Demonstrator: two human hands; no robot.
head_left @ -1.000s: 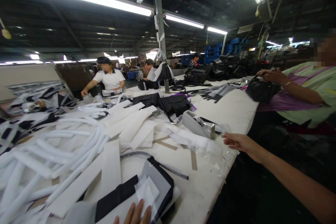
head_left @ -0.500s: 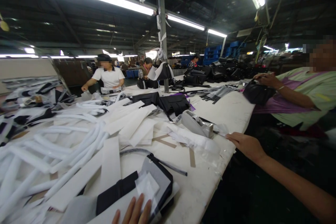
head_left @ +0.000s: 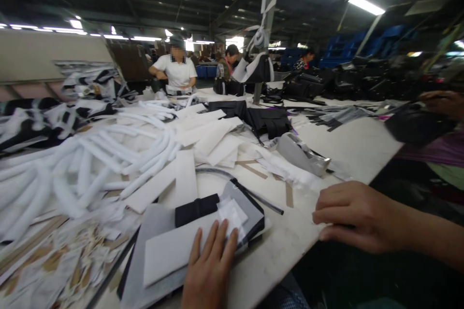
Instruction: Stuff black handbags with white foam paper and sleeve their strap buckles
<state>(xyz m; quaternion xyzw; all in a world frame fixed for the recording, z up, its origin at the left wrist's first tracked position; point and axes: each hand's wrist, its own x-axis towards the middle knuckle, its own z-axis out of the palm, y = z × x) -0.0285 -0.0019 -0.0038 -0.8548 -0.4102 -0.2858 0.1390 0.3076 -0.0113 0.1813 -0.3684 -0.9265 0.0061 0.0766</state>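
Observation:
My left hand [head_left: 212, 260] lies with fingers spread on a white rectangular sheet [head_left: 174, 246]. Under the sheet is a grey bag piece with black edging [head_left: 255, 212]. A folded black strap piece [head_left: 197, 209] and a small clear plastic packet [head_left: 232, 213] also rest on it, the packet just beyond my fingertips. Over the table's right edge, my right hand [head_left: 357, 215] has its fingers curled and pressed together; whatever they may hold is hidden. A thin dark cord [head_left: 268, 202] curves behind the bag piece.
White foam tubes [head_left: 90, 154] and paper scraps [head_left: 68, 260] cover the left of the table. White strips [head_left: 213, 137], black bags [head_left: 268, 120] and a grey piece [head_left: 300, 154] lie farther back. A co-worker's hand [head_left: 440, 101] is at right; another person [head_left: 176, 70] stands behind.
The view has turned left and down. My right hand has come back nearer from the grey and clear plastic pieces by the table edge. More of my left hand shows on the white sheet.

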